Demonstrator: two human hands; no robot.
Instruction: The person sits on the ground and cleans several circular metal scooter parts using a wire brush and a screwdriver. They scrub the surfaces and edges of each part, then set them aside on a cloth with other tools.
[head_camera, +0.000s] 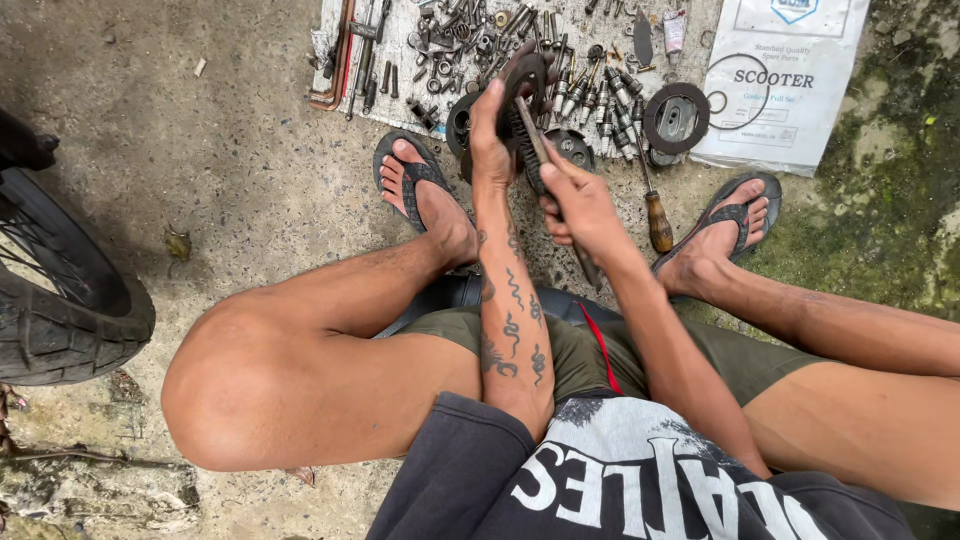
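Left hand (492, 135) clenched around a dark curved metal part (527, 80) – looks like a brake-shoe-type piece, held upright with its arc above the fingertips. Thumb side faces the camera, tattooed forearm runs straight down from it. Right hand (580, 205) just beside and below the left, fist closed on the handle of a wire brush (530, 135); the brush head angles up and left, bristles touching the inner face of the metal part. Handle end sticks out below the right fist.

Just right of the right hand: screwdriver with a wooden handle (658, 215) lying on the ground, shaft pointing up away from the person. Past the left hand, partly hidden behind it, two round dark metal discs (572, 145). Farther up and right of both hands, a round plate with a ring rim (676, 117).

Above the hands – a light cloth (400, 100) spread on the concrete, covered with bolts, sockets and small parts (470, 40), plus a row of spark-plug-like pieces (600, 100). Long bars at its left edge. Right of the cloth, a white printed bag (790, 90).

Left foot in a dark sandal (415, 180) just left of the left hand, right sandalled foot (735, 215) well to the right of the right hand. Far left of everything: a tyre (70, 320) at the frame edge.
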